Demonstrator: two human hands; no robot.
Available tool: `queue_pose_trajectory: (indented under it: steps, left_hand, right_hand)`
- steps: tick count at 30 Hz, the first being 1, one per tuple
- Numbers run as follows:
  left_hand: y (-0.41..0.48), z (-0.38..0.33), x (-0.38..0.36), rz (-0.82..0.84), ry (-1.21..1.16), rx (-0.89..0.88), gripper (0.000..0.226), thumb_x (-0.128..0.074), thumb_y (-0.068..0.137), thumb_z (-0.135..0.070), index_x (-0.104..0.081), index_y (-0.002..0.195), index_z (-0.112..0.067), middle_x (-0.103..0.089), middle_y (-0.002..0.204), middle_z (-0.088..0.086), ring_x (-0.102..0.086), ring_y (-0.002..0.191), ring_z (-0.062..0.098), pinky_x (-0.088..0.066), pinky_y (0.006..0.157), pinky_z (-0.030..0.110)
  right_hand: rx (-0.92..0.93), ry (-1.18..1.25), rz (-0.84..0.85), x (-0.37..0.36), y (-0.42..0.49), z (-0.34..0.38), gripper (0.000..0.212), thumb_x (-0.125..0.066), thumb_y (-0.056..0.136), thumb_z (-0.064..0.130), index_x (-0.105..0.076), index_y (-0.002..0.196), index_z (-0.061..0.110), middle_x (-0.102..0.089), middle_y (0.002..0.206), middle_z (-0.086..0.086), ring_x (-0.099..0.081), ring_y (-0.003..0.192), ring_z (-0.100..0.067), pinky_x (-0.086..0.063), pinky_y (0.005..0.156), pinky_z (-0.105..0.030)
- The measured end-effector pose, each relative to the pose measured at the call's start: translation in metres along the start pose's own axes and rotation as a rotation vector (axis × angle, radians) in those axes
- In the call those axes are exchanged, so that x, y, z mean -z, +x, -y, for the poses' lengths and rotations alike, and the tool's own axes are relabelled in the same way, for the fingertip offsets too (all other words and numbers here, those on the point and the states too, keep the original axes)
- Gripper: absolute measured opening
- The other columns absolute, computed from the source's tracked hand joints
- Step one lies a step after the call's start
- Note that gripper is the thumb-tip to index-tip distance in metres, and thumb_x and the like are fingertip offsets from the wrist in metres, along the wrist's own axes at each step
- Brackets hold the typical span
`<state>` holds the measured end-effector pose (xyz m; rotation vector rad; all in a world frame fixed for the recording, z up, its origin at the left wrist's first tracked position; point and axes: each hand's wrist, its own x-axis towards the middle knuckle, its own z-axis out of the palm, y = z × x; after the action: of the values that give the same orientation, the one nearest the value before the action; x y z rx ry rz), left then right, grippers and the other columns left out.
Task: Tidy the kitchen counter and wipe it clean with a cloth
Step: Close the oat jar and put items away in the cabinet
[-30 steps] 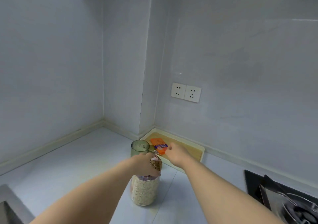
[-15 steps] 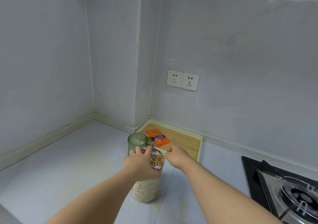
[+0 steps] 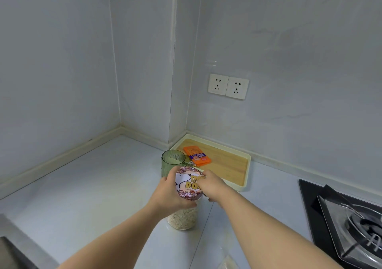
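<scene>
A clear jar of oats (image 3: 183,219) with a round cartoon-printed lid (image 3: 189,183) stands on the pale counter (image 3: 93,186). My left hand (image 3: 167,194) grips the jar just under the lid. My right hand (image 3: 213,186) holds the lid's right edge with curled fingers. Just behind the jar is an empty green measuring cup (image 3: 172,162). A cream-rimmed wooden tray (image 3: 231,165) sits against the back wall, and an orange packet (image 3: 196,155) lies in it. No cloth is in view.
A gas hob (image 3: 351,223) on black glass fills the right side. A sink edge (image 3: 12,248) shows at the bottom left. Two wall sockets (image 3: 228,86) sit above the tray. A clear plastic bag corner (image 3: 227,263) lies at the bottom edge.
My right hand drew back from the orange packet in the tray and came onto the jar lid. The jar's printed lid now faces the camera, still gripped by my left hand.
</scene>
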<state>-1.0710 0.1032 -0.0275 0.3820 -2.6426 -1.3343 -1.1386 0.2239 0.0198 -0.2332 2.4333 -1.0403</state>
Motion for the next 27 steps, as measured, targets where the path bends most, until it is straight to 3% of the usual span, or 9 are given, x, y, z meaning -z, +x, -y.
queue_pose_trajectory:
  steps: [4,6,8,14,16,18,21,24,27]
  left_hand:
    - [-0.002,0.003,0.002,0.023,-0.139,0.042,0.114,-0.088,0.054,-0.015,-0.017,0.142,-0.031,-0.055,0.11,-0.013,-0.058,0.1,0.013,-0.048,0.08,0.017]
    - [-0.004,0.009,-0.003,0.039,-0.244,0.144,0.117,-0.086,0.058,-0.006,-0.012,0.145,-0.025,-0.058,0.12,-0.007,-0.057,0.107,0.017,-0.048,0.091,0.026]
    - [-0.004,0.016,-0.008,0.038,-0.264,0.214,0.104,-0.088,0.054,-0.007,-0.028,0.138,-0.02,-0.058,0.123,-0.002,-0.055,0.111,0.019,-0.047,0.097,0.035]
    - [-0.01,0.008,-0.008,-0.044,-0.266,0.223,0.083,-0.091,0.051,-0.011,-0.045,0.12,-0.021,-0.057,0.107,-0.008,-0.052,0.101,0.015,-0.042,0.083,0.025]
    - [-0.013,0.002,-0.006,-0.081,-0.293,0.205,0.077,-0.091,0.052,-0.012,-0.046,0.113,-0.025,-0.057,0.101,-0.011,-0.053,0.098,0.014,-0.041,0.08,0.024]
    - [-0.013,-0.009,-0.001,-0.105,-0.317,0.192,0.072,-0.091,0.052,-0.014,-0.046,0.108,-0.025,-0.057,0.098,-0.012,-0.054,0.097,0.014,-0.041,0.078,0.024]
    - [-0.008,-0.031,0.015,-0.131,-0.349,0.161,0.08,-0.092,0.048,-0.018,-0.051,0.116,-0.018,-0.062,0.108,-0.007,-0.058,0.101,0.015,-0.047,0.081,0.028]
    - [-0.007,-0.063,0.037,-0.191,-0.374,0.098,0.08,-0.092,0.049,-0.02,-0.053,0.118,-0.019,-0.063,0.112,-0.005,-0.059,0.104,0.017,-0.048,0.082,0.029]
    - [-0.008,-0.103,0.063,-0.265,-0.412,0.028,0.079,-0.092,0.051,-0.024,-0.053,0.12,-0.018,-0.064,0.112,-0.004,-0.06,0.105,0.019,-0.05,0.085,0.032]
  right_hand:
    - [-0.17,0.261,0.107,-0.007,-0.004,0.001,0.048,-0.042,0.092,0.017,-0.033,0.138,0.012,-0.043,0.133,-0.011,-0.05,0.115,-0.033,-0.048,0.082,-0.041]
    - [-0.184,0.292,0.133,-0.006,-0.006,0.001,0.047,-0.045,0.09,0.014,-0.034,0.136,0.01,-0.041,0.123,-0.009,-0.048,0.107,-0.03,-0.046,0.085,-0.043]
    - [-0.188,0.301,0.136,-0.004,-0.007,-0.001,0.044,-0.045,0.088,0.013,-0.039,0.132,0.009,-0.04,0.117,-0.009,-0.044,0.104,-0.027,-0.045,0.088,-0.045]
    - [-0.162,0.258,0.135,0.002,-0.014,0.0,0.044,-0.048,0.083,0.01,-0.045,0.127,0.01,-0.046,0.117,-0.007,-0.045,0.1,-0.022,-0.037,0.101,-0.045]
    - [-0.117,0.218,0.123,0.008,-0.019,0.008,0.043,-0.051,0.081,0.01,-0.047,0.124,0.009,-0.05,0.122,-0.008,-0.044,0.094,-0.02,-0.042,0.088,-0.035]
    - [-0.07,0.207,0.104,0.019,-0.027,0.018,0.032,-0.053,0.081,0.011,-0.049,0.113,0.011,-0.05,0.118,-0.007,-0.044,0.093,-0.02,-0.036,0.064,-0.024]
    - [-0.014,0.25,0.038,0.041,-0.038,0.032,0.017,-0.056,0.082,0.016,-0.052,0.099,0.016,-0.051,0.111,-0.003,-0.046,0.095,-0.018,-0.027,0.057,-0.024]
    - [0.057,0.333,0.009,0.064,-0.056,0.054,0.007,-0.056,0.086,0.021,-0.057,0.092,0.018,-0.054,0.111,-0.001,-0.049,0.091,-0.015,-0.032,0.069,-0.025]
    - [0.142,0.383,-0.025,0.085,-0.076,0.08,0.039,-0.058,0.087,0.036,-0.05,0.124,0.029,-0.044,0.139,0.003,-0.042,0.121,-0.024,-0.032,0.091,-0.048]
